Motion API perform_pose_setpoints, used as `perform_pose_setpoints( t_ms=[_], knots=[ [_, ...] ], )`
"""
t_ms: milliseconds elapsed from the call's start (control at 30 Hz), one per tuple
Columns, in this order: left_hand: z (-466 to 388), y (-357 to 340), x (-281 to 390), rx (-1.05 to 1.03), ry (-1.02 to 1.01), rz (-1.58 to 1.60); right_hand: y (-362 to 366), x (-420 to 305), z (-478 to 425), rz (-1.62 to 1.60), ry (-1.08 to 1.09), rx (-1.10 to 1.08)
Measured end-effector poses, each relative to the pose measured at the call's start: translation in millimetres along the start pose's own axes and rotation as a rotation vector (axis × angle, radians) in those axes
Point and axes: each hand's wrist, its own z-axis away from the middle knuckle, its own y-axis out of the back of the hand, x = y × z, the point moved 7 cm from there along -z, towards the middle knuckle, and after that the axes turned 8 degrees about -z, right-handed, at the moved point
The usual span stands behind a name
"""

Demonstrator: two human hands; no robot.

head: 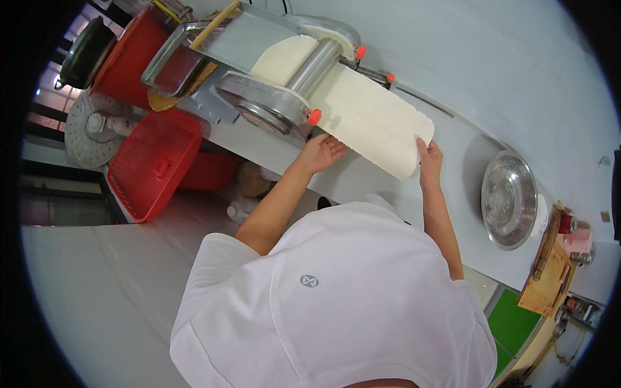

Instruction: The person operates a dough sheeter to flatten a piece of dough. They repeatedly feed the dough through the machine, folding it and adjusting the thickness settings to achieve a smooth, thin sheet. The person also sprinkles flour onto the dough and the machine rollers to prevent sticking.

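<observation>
A wide pale dough sheet (373, 116) comes out of a metal dough sheeter (271, 104), passing under its steel roller (315, 68). More of the dough lies on the sloping metal tray behind the roller. My right hand (429, 157) pinches the sheet's far right end, thumb on top. Close to the machine, my left hand (324, 153) is palm up at the sheet's near edge, fingertips partly under it, not gripping. A red knob (315, 117) of the sheeter sits just above my left hand.
A steel bowl (509, 200) stands on the white worktop (456, 213) at right, near a wooden board (548, 281). At left are a red plastic basket (155, 165), a glass baking dish (170, 68), a red tub (133, 58), a dark pot (89, 53) and a fan (97, 126).
</observation>
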Motion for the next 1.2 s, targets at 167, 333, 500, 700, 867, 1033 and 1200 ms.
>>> perform_pose_setpoints(
  t_ms=[167,333,500,700,867,1033,1200],
  knots=[
    [-1.5,-6.9,8.1,0.004,-0.025,0.093,15.5,1.0,0.5,-0.033,0.034,-0.014],
    [2.9,-23.7,13.1,0.006,-0.055,0.182,29.2,-1.9,5.1,-0.016,0.051,0.017],
    [-2.9,-20.7,10.9,-0.052,-0.08,0.275,40.4,-11.6,8.1,0.017,0.047,0.036],
    [0.9,-39.7,12.2,-0.095,-0.113,0.336,60.1,-17.5,6.2,0.02,0.091,0.07],
    [1.2,-45.6,10.5,-0.146,-0.133,0.425,68.3,-28.3,10.5,-0.014,0.091,0.03],
    [4.1,-57.5,11.9,-0.147,-0.161,0.422,78.9,-35.9,17.3,-0.004,0.109,0.059],
    [2.2,-61.0,6.9,-0.185,-0.151,0.443,92.5,-41.5,20.5,0.012,0.133,0.065]
  ],
)
